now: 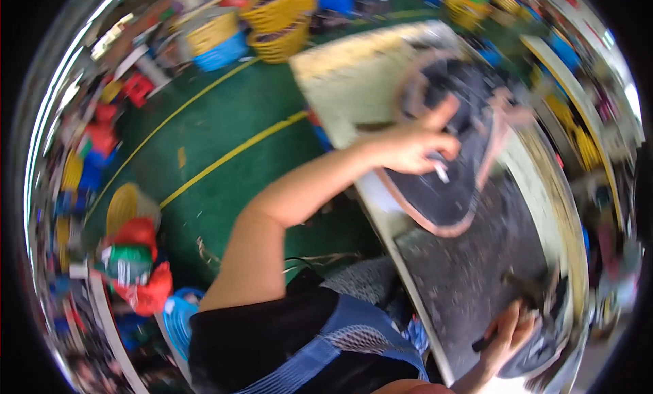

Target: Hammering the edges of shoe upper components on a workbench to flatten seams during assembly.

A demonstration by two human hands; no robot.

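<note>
My left hand reaches across over a shallow dark, rounded container or piece with a pinkish-tan rim. Its fingers are spread, and a small white bit shows at one fingertip; blur hides whether it is held. Black pieces and pinkish strips lie at the far part of the rimmed thing. Low at the right, my right hand is closed round a tool with a dark handle, its kind blurred. Dark, bent pieces lie beside that hand.
The pale workbench carries a dark, worn mat. Yellow baskets stand on the green floor beyond. Red and green bags and a blue tub are at my left. A shelf runs along the right.
</note>
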